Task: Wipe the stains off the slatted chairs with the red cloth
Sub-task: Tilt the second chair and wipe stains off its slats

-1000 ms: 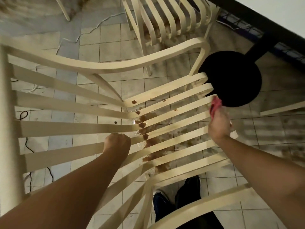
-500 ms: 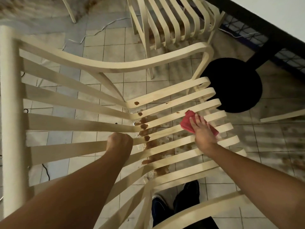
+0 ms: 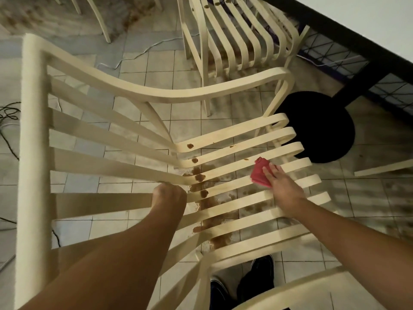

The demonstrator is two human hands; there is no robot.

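Note:
A cream slatted chair (image 3: 107, 157) fills the view from above. Brown stains (image 3: 200, 177) dot the bend where the back slats meet the seat slats, and smaller spots lie further out on the seat. My right hand (image 3: 282, 186) presses the red cloth (image 3: 259, 172) flat onto the middle seat slats, fingers spread over it. My left hand (image 3: 168, 196) grips a back slat just left of the stains, fingers curled round it. A second slatted chair (image 3: 234, 39) stands behind, with brown spots near the top of its slats.
A black round table base (image 3: 319, 128) and its post stand on the tiled floor beyond the seat's front edge. Brown spills mark the tiles under the chair. Cables (image 3: 9, 121) trail at the left. My dark shoes (image 3: 243, 285) show below the seat.
My right hand has brought the red cloth from the seat's front edge down onto the slats and slid it left toward the stains. The left hand keeps its grip.

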